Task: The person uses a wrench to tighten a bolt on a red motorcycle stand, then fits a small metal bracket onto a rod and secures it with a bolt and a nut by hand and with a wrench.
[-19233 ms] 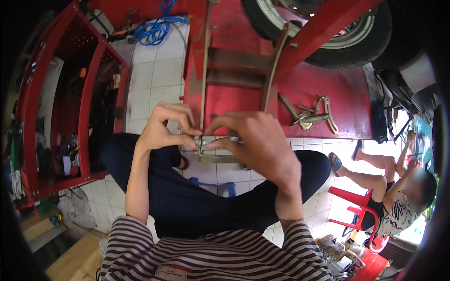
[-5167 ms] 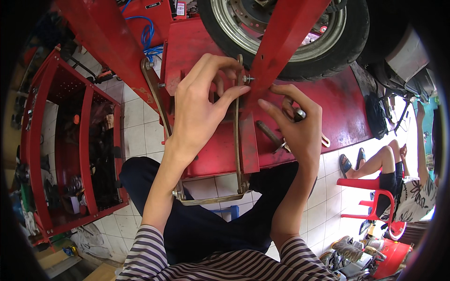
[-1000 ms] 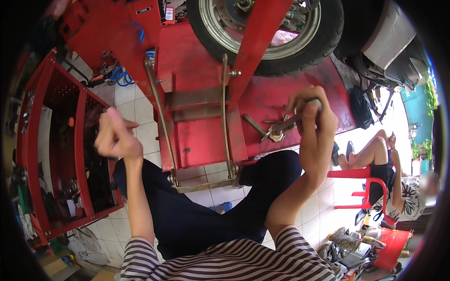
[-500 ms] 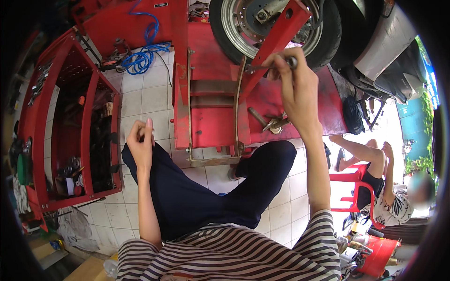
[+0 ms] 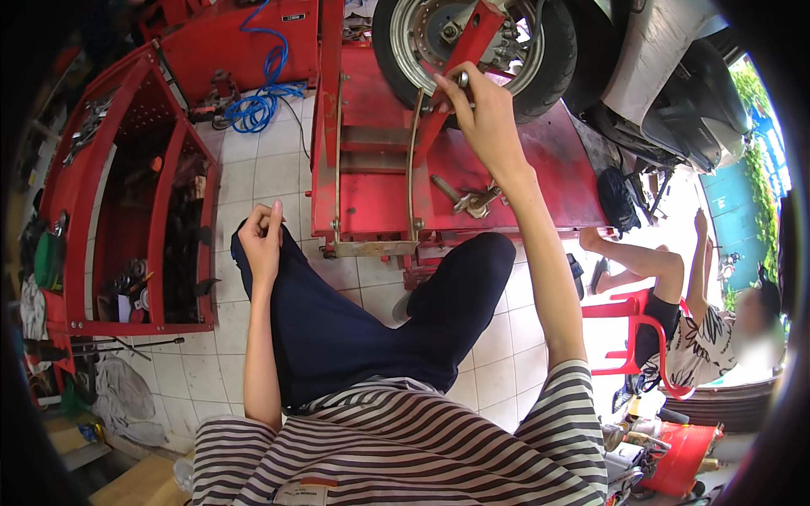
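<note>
My right hand is wrapped around a wrench, whose shiny round end sticks out by the fingers. The wrench's other end lies close to the slanted red metal arm of the lift stand, in front of the motorcycle wheel; its contact there is too small to make out. Over my left knee, my left hand hangs with loosely bent fingers and the thumb stretched out. Nothing shows in it. Below my right hand, a metal fitting with a short rod rests on the red platform.
On the left stands a red tool cart with tools on its shelves. A coiled blue hose lies on the tiles behind it. At right, a person sits on a red chair, near a red container among parts.
My right hand has moved up and left in the view with the wrench. The view has shifted slightly. My left hand stays over the knee, and the seated person has raised an arm.
</note>
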{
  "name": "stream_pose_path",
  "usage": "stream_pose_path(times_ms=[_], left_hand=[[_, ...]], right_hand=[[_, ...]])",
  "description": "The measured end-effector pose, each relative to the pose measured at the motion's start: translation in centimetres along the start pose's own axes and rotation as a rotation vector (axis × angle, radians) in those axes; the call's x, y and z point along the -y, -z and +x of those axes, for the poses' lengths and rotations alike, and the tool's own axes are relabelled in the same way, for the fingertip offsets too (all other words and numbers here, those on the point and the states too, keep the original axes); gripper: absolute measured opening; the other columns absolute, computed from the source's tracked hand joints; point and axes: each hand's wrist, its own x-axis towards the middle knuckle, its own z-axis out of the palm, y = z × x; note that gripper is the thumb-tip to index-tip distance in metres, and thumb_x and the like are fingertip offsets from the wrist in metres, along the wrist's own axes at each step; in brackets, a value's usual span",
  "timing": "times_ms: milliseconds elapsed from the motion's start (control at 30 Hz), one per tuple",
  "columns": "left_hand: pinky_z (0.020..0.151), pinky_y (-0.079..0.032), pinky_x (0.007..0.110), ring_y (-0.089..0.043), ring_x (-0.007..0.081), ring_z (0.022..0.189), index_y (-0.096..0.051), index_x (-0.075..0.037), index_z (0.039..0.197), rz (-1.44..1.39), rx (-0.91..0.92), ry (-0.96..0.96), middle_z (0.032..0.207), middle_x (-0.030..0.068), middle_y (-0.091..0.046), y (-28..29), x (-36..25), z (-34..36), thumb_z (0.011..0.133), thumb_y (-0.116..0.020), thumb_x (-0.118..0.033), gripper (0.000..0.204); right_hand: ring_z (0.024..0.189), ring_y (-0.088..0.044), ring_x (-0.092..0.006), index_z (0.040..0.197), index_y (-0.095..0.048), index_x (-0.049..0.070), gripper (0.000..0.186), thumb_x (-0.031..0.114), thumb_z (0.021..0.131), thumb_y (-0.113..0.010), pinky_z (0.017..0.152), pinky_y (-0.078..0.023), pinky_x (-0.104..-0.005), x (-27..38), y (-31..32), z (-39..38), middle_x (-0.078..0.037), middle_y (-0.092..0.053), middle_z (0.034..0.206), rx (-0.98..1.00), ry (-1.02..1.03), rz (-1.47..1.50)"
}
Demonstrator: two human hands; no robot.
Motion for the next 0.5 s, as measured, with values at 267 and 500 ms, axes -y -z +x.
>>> stream_pose_path(times_ms=[267,500], left_hand=[[0.045,-0.022,0.022,-0.032,0.0005,0.048,-0.051,-0.007,0.071,-0.067,-0.055,0.052,0.055,-0.0076,-0.039,0.7,2.8,1.0,0.100,-0.064,-0.023,0.036],[0.045,-0.020,0.022,-0.031,0.0007,0.047,-0.050,-0.008,0.071,-0.026,-0.066,0.075,0.055,-0.0077,-0.038,0.0,3.7,1.5,0.100,-0.064,-0.023,0.036]], right_hand=[[0.078,-0.059,-0.0377,0.099,-0.059,-0.002,0.013,0.004,0.089,-0.065,0.068,-0.048,-0.0411,0.7,0.0,-4.2,-0.017,-0.061,0.097,0.013,0.129,-0.077],[0.090,-0.062,-0.0289,0.100,-0.066,0.003,0.018,0.000,0.083,-0.070,0.076,-0.051,-0.0386,-0.9,-2.6,-8.9,-0.008,-0.062,0.108,0.016,0.100,-0.159]])
